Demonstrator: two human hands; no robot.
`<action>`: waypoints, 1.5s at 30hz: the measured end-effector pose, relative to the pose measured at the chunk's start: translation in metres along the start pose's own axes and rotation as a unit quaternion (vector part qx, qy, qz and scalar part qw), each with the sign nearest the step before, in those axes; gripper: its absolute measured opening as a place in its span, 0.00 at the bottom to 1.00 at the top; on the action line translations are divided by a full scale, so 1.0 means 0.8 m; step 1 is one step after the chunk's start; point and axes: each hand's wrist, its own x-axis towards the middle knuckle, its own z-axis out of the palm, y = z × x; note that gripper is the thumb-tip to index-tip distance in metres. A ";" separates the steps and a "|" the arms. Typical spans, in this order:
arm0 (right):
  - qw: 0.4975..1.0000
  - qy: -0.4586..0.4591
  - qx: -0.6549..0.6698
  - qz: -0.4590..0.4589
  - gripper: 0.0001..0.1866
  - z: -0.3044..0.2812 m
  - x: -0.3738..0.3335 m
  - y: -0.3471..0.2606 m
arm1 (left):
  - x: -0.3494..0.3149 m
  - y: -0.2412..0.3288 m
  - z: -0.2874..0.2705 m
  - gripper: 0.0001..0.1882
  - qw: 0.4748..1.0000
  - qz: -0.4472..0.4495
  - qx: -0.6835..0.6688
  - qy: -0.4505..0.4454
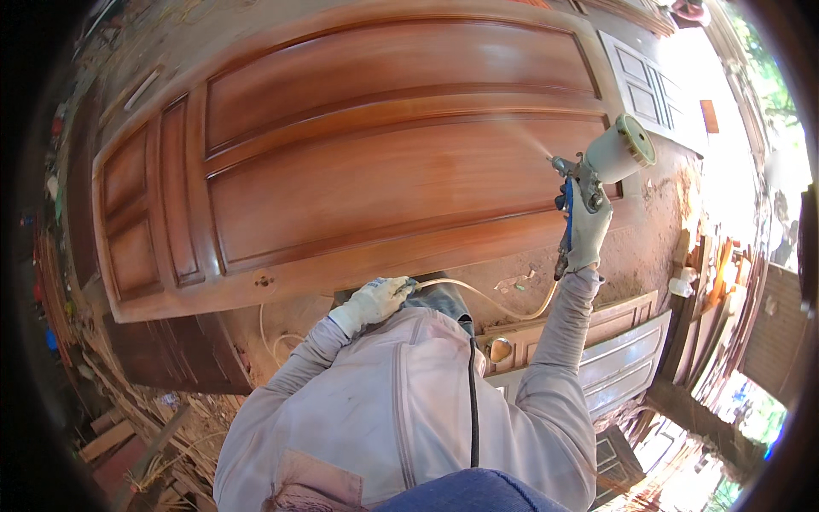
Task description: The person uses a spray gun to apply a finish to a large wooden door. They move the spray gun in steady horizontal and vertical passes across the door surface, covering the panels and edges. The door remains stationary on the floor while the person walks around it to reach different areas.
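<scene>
Outdoor workshop yard, bare dirt ground, timber offcuts piling up along both sides. One large brown panelled door [358, 162] is lying flat, glossy with stain, filling most of the view. One person in a grey long-sleeved top and two light work gloves is standing over its near edge.

Right hand [587, 226] is closing around the grip of one spray gun [589, 171], held up over the door's right end; its single pale cup [621, 150] is sitting on top, tilted, and a faint mist is leaving the nozzle toward the door panel. One cream hose [486, 299] is running from the gun's base, looping below the door edge.

Left hand [375, 299] is curling narrow just under the door's near edge, touching the hose end there; whether it is actually gripping it, cannot tell.

Two pale unpainted doors [597, 350] are lying lower right, one white door [653, 90] leaning upper right.
</scene>
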 end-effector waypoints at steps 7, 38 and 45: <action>0.995 0.097 -0.001 -0.019 0.09 -0.085 0.102 0.040 | 0.051 0.073 0.020 0.19 0.994 0.086 0.059 0.014; 0.944 0.320 -0.043 0.068 0.14 -0.240 0.055 0.105 | 0.087 0.040 0.033 0.16 0.930 0.269 0.250 0.005; 0.970 0.230 -0.060 0.040 0.18 -0.267 -0.022 0.099 | 0.091 0.061 0.059 0.19 0.942 0.232 0.230 -0.072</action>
